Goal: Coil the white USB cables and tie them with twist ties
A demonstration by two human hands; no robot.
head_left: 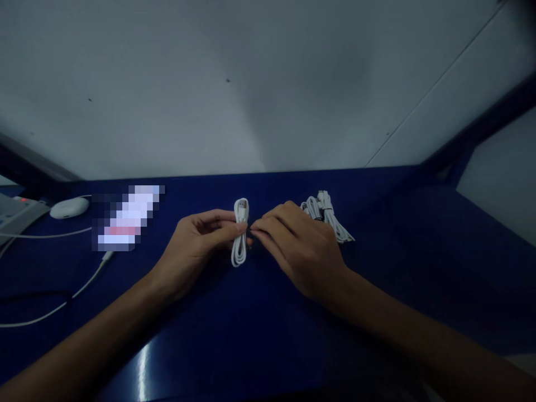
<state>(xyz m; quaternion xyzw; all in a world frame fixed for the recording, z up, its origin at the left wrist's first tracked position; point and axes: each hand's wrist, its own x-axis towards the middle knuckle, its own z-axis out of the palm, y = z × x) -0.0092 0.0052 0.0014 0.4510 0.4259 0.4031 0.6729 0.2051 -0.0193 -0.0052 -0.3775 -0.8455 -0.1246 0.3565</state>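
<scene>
My left hand (205, 237) is closed on a coiled white USB cable (239, 254), thumb in front and fingers behind. The cable is folded into a narrow upright bundle, and its USB plug shows near the top. Just to the right, my right hand (299, 243) is pinched, its fingertips close beside the bundle. A small dark bit shows at those fingertips, too small to name. Behind my right hand lie several bundled white cables (330, 212) with dark bands around them, partly hidden by the hand.
A phone with a lit, blurred screen (129, 218) lies at the left with a white charging cord (90, 285) plugged in. Near it are a white rounded case (69, 208) and a power strip (20, 215). The blue tabletop (234, 335) meets a pale wall (251, 111) at the back.
</scene>
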